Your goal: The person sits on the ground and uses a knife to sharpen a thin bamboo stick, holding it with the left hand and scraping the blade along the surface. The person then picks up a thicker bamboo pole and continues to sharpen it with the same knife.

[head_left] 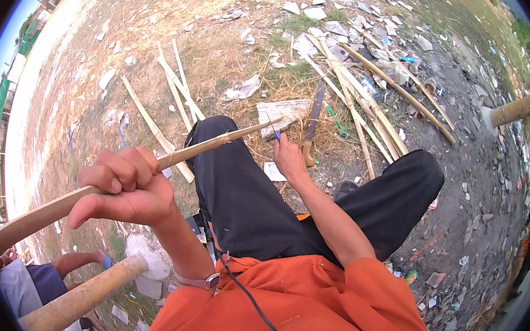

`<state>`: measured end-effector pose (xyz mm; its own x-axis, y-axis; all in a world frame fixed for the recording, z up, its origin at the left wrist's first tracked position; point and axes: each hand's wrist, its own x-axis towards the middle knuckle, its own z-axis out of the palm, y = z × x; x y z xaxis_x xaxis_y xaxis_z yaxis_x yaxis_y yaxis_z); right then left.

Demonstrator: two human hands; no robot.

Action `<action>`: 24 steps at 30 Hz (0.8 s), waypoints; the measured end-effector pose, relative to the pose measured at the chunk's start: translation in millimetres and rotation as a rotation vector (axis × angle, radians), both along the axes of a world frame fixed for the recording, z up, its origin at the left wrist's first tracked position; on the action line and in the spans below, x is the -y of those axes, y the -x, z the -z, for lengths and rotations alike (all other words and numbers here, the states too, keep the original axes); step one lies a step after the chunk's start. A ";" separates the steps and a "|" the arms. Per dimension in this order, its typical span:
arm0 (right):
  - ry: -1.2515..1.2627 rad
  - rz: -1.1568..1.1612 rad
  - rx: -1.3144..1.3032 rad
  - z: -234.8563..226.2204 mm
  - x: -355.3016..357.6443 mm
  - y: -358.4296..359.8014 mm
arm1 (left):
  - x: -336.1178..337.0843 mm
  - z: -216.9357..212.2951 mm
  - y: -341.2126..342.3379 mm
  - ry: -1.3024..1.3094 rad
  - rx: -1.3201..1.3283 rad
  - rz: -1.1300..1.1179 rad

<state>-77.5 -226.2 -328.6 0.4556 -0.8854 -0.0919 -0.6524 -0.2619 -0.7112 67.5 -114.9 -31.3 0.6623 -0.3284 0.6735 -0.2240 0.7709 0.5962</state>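
My left hand (131,185) is closed around a long bamboo strip (210,143), which slants from the lower left up across my left knee. My right hand (290,160), between my knees, grips a small knife (276,132) with a blue handle. Its thin blade lies against the strip's far end. Just beyond that end, a whitish block (285,114) rests on the ground. Beside the block lies a machete (314,110) with a dark blade and a wooden handle, close to my right hand.
Split bamboo strips (181,82) lie at the left, and more bamboo pieces (362,98) at the far right. A thick bamboo post (86,295) stands at lower left, near a person (34,284). Another post (525,107) is at the right. Litter covers the dirt.
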 end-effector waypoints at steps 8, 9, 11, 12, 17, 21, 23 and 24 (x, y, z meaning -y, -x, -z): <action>-0.043 0.054 -0.122 40.3 21.1 -16.1 | 0.3 -4.6 -9.0 -0.046 -0.044 -0.113; -0.055 0.053 -0.118 34.8 19.6 -18.1 | 0.2 -4.4 -10.4 -0.040 -0.047 -0.103; -0.076 0.114 -0.176 69.0 32.5 -10.5 | 3.7 -4.6 -8.8 -0.020 -0.058 -0.068; -0.086 0.136 -0.199 75.3 39.6 -9.5 | 5.5 -5.4 -6.7 -0.023 -0.044 -0.067; -0.011 0.000 -0.394 99.9 56.6 3.6 | 8.0 -6.7 -1.9 -0.012 -0.015 0.001; -0.027 0.035 -0.398 124.2 75.4 19.2 | 5.3 -7.8 3.6 -0.054 0.026 -0.026; -0.046 0.067 -0.335 116.9 78.1 16.8 | -0.1 -4.1 -1.1 -0.036 -0.019 -0.051; -0.075 0.104 -0.276 97.9 67.9 8.0 | -6.4 -1.4 -7.2 -0.034 -0.026 -0.046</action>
<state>-85.6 -294.1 -426.5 0.3114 -0.9120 -0.2670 -0.8445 -0.1368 -0.5178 74.6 -108.5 -29.9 0.6945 -0.3197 0.6446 -0.2427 0.7393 0.6281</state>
